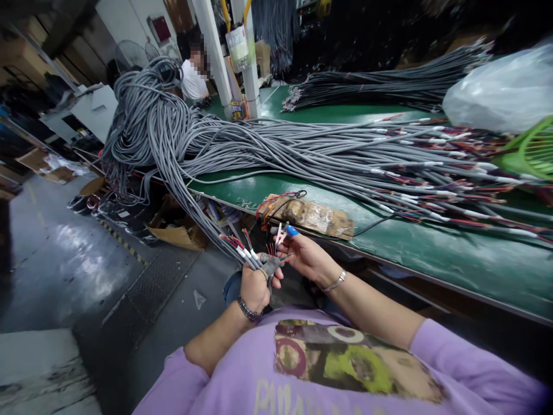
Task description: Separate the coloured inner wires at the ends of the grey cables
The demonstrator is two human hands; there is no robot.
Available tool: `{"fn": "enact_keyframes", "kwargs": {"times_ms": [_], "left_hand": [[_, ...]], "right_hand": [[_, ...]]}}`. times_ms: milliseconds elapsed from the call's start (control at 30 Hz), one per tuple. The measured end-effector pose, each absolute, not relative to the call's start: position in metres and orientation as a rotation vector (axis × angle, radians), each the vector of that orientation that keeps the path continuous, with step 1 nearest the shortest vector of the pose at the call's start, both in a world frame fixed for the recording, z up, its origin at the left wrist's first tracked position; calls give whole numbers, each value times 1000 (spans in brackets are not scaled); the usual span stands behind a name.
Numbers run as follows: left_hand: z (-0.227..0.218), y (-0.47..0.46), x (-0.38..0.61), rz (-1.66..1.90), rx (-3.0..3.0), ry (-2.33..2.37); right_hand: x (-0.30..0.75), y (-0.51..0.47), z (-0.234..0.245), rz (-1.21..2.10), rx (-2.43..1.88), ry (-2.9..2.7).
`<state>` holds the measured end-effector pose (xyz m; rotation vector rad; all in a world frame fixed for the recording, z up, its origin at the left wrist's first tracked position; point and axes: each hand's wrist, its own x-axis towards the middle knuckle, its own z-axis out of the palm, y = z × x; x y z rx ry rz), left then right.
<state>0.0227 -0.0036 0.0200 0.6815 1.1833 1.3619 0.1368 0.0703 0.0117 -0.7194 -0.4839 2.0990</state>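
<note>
My left hand [254, 288] is closed around the ends of several grey cables [206, 226], with grey covering on some of its fingers. White sleeves and thin red, black and other coloured wires [237, 242] stick up out of that grip. Close beside it, my right hand [311, 262] pinches a small pale pink clip-like piece [280, 235] near fanned-out thin wires [271, 249]. Something bright blue [292, 230] covers a fingertip of that hand. The exact contact between the right fingers and the wires is too small to make out.
A large heap of grey cables [151, 115] lies over the green table [432, 259]. On its near edge sits a taped wooden board [319, 216] with wires. Darker cables [367, 89], a plastic bag [503, 92] and a green basket [536, 150] are farther off. A person [193, 78] is behind.
</note>
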Motion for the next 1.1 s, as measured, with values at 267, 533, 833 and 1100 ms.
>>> {"fn": "enact_keyframes", "kwargs": {"times_ms": [267,533,833,1100], "left_hand": [[22,0,26,1401,666,1206],[21,5,28,1394,630,1200],[16,6,27,1385,638,1206],[19,-1,24,1404,637,1213]], "right_hand": [[136,69,2,1812,-793,-750],[132,79,1,2052,-669,-563],[127,79,-2,1991,-671,-465],[132,72,4,2099,-633,-457]]}}
